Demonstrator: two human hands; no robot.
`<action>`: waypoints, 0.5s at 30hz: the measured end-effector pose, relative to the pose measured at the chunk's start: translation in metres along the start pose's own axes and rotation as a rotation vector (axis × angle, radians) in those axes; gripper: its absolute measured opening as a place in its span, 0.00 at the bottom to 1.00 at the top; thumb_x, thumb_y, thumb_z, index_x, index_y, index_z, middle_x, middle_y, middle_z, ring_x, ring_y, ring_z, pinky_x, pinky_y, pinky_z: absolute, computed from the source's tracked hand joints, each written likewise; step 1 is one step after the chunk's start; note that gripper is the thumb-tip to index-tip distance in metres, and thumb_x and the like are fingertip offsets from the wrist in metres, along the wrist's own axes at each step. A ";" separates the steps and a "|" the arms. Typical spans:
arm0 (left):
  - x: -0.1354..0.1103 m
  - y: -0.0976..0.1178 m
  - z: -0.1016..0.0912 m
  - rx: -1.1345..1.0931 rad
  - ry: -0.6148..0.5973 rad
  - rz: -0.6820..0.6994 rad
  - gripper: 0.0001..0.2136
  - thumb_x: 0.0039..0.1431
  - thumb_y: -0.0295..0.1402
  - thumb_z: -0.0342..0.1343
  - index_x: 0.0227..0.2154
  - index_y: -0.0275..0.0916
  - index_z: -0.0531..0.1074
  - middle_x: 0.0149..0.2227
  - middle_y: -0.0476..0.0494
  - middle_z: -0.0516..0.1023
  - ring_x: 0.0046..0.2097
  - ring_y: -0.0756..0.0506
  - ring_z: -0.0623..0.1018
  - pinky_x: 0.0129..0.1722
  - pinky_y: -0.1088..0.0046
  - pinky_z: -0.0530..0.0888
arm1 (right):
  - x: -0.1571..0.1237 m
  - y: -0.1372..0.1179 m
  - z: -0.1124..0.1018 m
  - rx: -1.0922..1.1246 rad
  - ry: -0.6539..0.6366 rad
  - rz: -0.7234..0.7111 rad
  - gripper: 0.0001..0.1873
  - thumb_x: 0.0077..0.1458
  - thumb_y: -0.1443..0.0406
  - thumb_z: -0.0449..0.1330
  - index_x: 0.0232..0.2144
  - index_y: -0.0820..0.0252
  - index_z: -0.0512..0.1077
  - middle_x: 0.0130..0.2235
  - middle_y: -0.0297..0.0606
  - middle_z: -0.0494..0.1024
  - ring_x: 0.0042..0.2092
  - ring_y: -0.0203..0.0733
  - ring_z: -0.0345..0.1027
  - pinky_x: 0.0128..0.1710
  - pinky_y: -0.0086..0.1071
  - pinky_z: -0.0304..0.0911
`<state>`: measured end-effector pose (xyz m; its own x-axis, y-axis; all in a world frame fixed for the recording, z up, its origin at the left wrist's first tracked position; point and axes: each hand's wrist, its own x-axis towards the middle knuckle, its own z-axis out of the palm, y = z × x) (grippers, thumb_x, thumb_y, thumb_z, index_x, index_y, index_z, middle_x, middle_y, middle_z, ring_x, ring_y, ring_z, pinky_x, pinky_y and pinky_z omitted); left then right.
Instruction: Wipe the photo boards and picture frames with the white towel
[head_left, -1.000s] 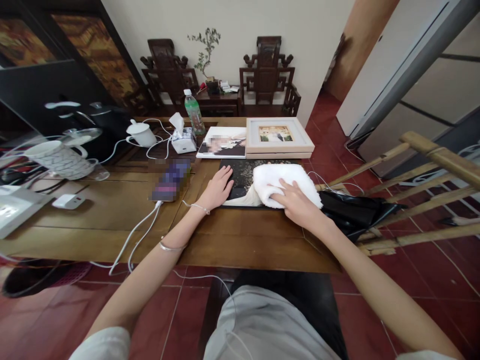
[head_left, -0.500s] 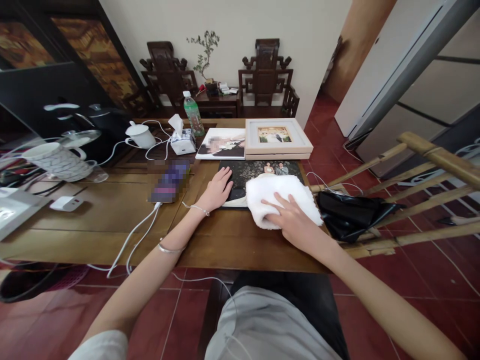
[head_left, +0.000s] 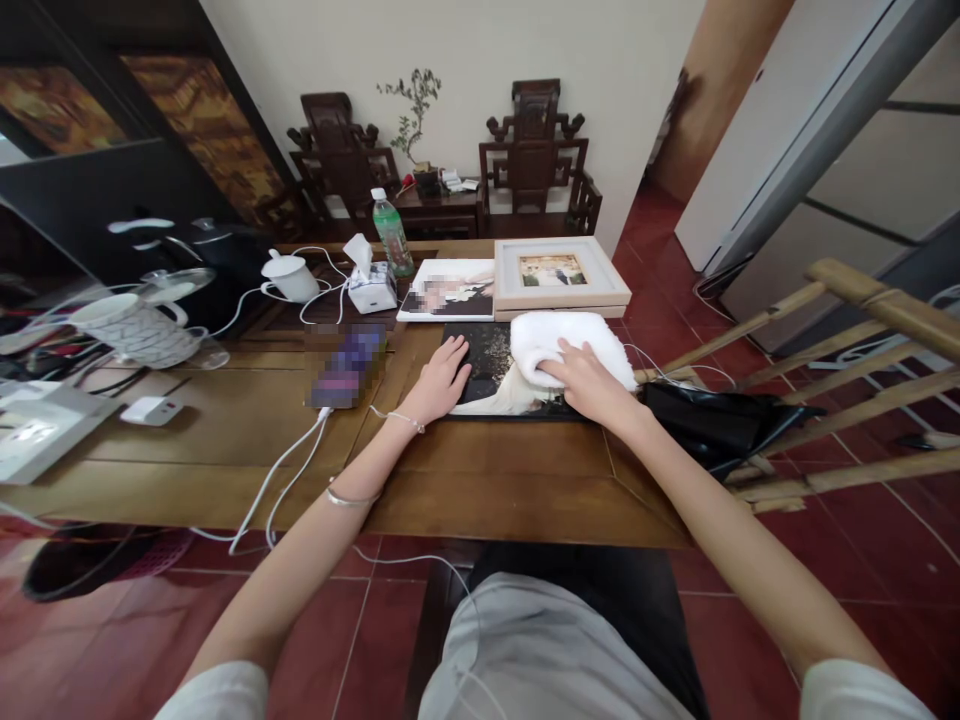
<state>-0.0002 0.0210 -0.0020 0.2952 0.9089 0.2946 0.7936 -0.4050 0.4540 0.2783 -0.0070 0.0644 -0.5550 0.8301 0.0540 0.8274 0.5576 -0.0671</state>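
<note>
A dark wedding photo panel [head_left: 499, 388], with a white gown showing in its lower part, lies flat at the table's near side. My left hand [head_left: 441, 382] rests flat on its left edge, fingers stretched out. Under my right hand [head_left: 589, 378] a folded white towel [head_left: 570, 335] is pressed onto the panel's right part, covering its upper right. Some fingers of that hand lie on top of the towel, and one is partly tucked at its fold.
Behind the panel lie a white-edged photo [head_left: 450, 288] and stacked frames [head_left: 562, 275]. To the left are a phone [head_left: 349, 365] on a cable, a tissue box [head_left: 373, 288], a bottle [head_left: 391, 235], a lidded cup [head_left: 289, 277] and a mug [head_left: 139, 328]. A bamboo chair [head_left: 885, 310] stands at right.
My right hand has pushed the towel away from me, up the panel, uncovering the white gown below and covering the couple above. My left hand stays on the left edge.
</note>
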 end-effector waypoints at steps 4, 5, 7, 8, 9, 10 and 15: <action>0.000 0.000 0.002 0.001 0.009 0.001 0.24 0.68 0.38 0.42 0.62 0.33 0.63 0.68 0.33 0.59 0.70 0.38 0.55 0.66 0.47 0.57 | -0.026 -0.022 -0.003 -0.002 -0.048 -0.015 0.41 0.45 0.85 0.45 0.60 0.61 0.67 0.62 0.49 0.69 0.69 0.63 0.46 0.63 0.63 0.47; 0.000 0.000 0.002 0.003 0.010 0.001 0.24 0.68 0.38 0.42 0.62 0.33 0.63 0.68 0.32 0.59 0.70 0.38 0.55 0.66 0.47 0.58 | -0.035 -0.030 -0.004 -0.002 -0.055 -0.030 0.42 0.44 0.85 0.44 0.60 0.60 0.67 0.64 0.47 0.67 0.69 0.63 0.46 0.63 0.64 0.47; 0.000 0.000 0.002 0.005 0.010 -0.003 0.24 0.68 0.38 0.42 0.62 0.33 0.62 0.68 0.32 0.58 0.70 0.38 0.55 0.66 0.46 0.58 | -0.054 -0.046 -0.004 -0.004 -0.060 -0.078 0.43 0.43 0.86 0.43 0.59 0.58 0.69 0.66 0.43 0.63 0.69 0.64 0.45 0.63 0.66 0.47; 0.000 0.001 0.002 0.005 0.009 -0.005 0.24 0.68 0.38 0.42 0.62 0.33 0.62 0.68 0.32 0.58 0.70 0.38 0.55 0.66 0.46 0.58 | -0.063 -0.053 -0.004 -0.004 -0.061 -0.105 0.43 0.43 0.86 0.43 0.57 0.58 0.70 0.67 0.41 0.62 0.69 0.64 0.44 0.62 0.66 0.47; 0.000 0.001 0.002 0.005 0.007 -0.006 0.24 0.68 0.38 0.42 0.62 0.33 0.62 0.68 0.32 0.58 0.70 0.38 0.55 0.66 0.46 0.58 | -0.069 -0.058 -0.004 -0.005 -0.063 -0.130 0.42 0.43 0.86 0.43 0.56 0.58 0.72 0.67 0.40 0.62 0.69 0.64 0.44 0.62 0.67 0.47; 0.000 0.001 0.002 0.004 0.004 -0.007 0.24 0.68 0.38 0.42 0.62 0.33 0.62 0.68 0.32 0.58 0.71 0.38 0.55 0.66 0.47 0.58 | -0.074 -0.061 -0.003 -0.004 -0.067 -0.150 0.41 0.43 0.86 0.43 0.54 0.57 0.73 0.67 0.40 0.62 0.69 0.64 0.44 0.62 0.68 0.47; -0.001 0.002 0.001 -0.004 0.001 -0.012 0.24 0.68 0.38 0.42 0.63 0.33 0.62 0.68 0.31 0.58 0.71 0.38 0.55 0.66 0.46 0.57 | -0.061 -0.050 0.000 0.030 -0.038 -0.182 0.42 0.42 0.86 0.43 0.55 0.58 0.72 0.67 0.40 0.62 0.70 0.60 0.45 0.63 0.65 0.47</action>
<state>0.0018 0.0194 -0.0021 0.2849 0.9137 0.2898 0.7949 -0.3941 0.4613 0.2710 -0.0852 0.0642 -0.6988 0.7146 0.0303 0.7102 0.6983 -0.0897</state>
